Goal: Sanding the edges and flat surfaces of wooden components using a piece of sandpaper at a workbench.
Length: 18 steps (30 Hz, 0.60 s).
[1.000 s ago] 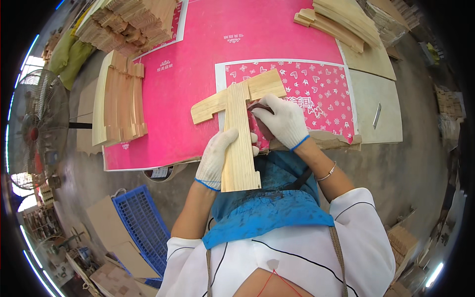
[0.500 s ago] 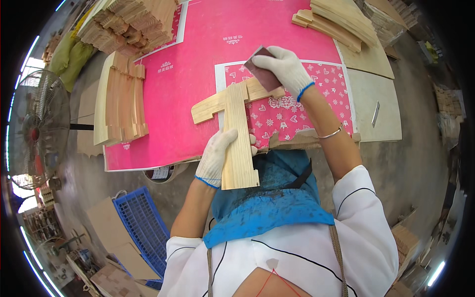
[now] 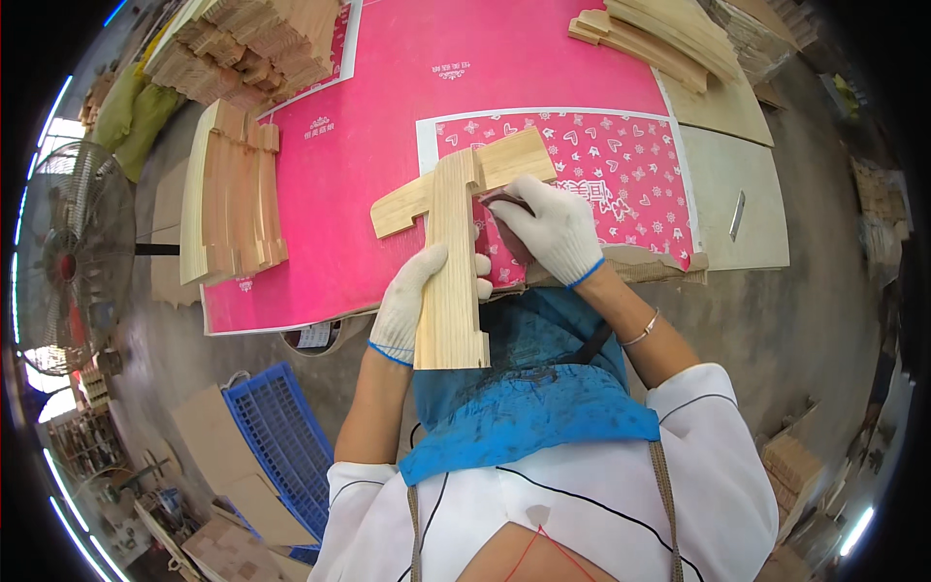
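Observation:
A pale, notched wooden piece (image 3: 450,262) is gripped by my left hand (image 3: 407,301), thumb at its left edge and fingertips showing past its right edge. Its near end reaches beyond the table edge, over my blue apron. A second wooden piece (image 3: 516,160) lies crosswise on the table, passing under the far part of the first. My right hand (image 3: 561,231), also in a white knit glove, pinches a folded dark brown sheet of sandpaper (image 3: 512,238). The sandpaper is beside the right edge of the held piece; whether it touches the wood I cannot tell.
Pink printed sheeting (image 3: 359,204) covers the table. Curved wooden pieces (image 3: 233,194) stand in a row at left, with a larger wood stack (image 3: 247,48) behind. More pieces (image 3: 645,53) lie far right, and a utility knife (image 3: 737,215) rests on a pale board. A fan (image 3: 78,257) stands left.
My right hand has come nearer with the sandpaper, from above the crosswise piece to beside the held piece's right edge. The held piece and my left hand have shifted slightly left.

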{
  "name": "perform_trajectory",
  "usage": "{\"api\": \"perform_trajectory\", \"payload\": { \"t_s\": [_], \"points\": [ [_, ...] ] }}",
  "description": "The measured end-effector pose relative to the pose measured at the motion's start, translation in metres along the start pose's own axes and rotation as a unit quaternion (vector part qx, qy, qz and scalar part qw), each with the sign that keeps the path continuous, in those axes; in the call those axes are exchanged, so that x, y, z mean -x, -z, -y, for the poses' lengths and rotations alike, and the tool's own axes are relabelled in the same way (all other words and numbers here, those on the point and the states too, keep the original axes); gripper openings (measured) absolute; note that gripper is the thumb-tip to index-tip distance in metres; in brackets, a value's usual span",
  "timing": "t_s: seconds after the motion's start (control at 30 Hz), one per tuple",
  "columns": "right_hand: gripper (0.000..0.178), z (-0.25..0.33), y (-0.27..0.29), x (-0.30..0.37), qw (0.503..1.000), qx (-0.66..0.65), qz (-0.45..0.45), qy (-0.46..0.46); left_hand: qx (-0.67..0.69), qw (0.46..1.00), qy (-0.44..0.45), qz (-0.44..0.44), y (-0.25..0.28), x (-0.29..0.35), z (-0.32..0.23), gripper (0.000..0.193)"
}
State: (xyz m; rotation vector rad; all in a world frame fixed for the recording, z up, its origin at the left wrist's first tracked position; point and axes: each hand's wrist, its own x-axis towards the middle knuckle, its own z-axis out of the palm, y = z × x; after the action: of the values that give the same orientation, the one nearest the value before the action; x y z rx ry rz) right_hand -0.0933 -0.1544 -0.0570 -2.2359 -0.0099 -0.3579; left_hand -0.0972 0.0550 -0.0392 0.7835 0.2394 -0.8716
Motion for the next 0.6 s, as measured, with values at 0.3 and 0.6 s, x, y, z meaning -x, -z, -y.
{"api": "perform_trajectory", "payload": {
  "t_s": [0.3,0.6],
  "points": [
    [0.019,0.047,0.056,-0.040,0.941,-0.330,-0.079,-0.001,-0.236,0.958,-0.154,-0.051,-0.015,0.015,-0.028,0.047],
    [0.033,0.018,0.019,0.002,0.895,-0.402,0.063,-0.183,-0.249,0.930,-0.261,-0.071,-0.008,0.022,-0.034,0.050]
  ]
}}
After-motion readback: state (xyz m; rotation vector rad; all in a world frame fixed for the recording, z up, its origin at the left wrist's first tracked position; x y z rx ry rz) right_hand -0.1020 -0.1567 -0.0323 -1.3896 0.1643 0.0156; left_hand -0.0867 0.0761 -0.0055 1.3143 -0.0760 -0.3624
